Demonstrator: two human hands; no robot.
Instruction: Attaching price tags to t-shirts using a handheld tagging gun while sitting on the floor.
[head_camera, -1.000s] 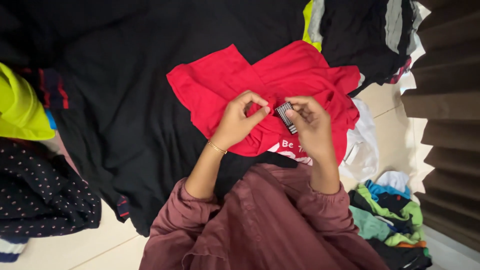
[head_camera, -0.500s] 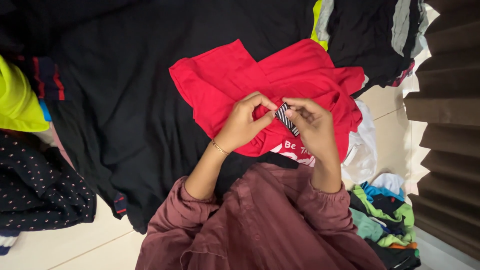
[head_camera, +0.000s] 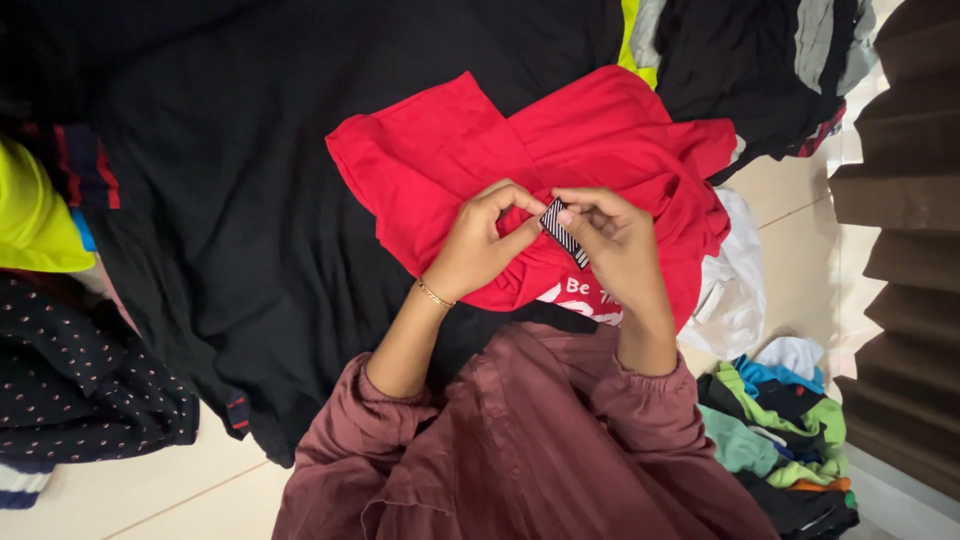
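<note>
A crumpled red t-shirt (head_camera: 450, 150) with white print lies on a black cloth (head_camera: 250, 200) in front of me. My left hand (head_camera: 480, 240) pinches the red fabric beside a small black-and-white striped tag (head_camera: 563, 232). My right hand (head_camera: 615, 240) holds that tag between thumb and fingers. Both hands meet over the middle of the shirt. A thin gold bracelet circles my left wrist, and maroon sleeves cover my forearms.
A neon yellow garment (head_camera: 35, 215) and a dark dotted one (head_camera: 80, 380) lie at the left. Dark and grey clothes (head_camera: 750, 60) pile at the top right. A white item (head_camera: 730, 290) and a colourful heap (head_camera: 790, 430) sit on the pale floor beside a brown curtain (head_camera: 900, 250).
My hands have drawn closer together, so my left fingertips now meet the tag. The tag has tilted and shifted slightly up and left. The view has moved a little.
</note>
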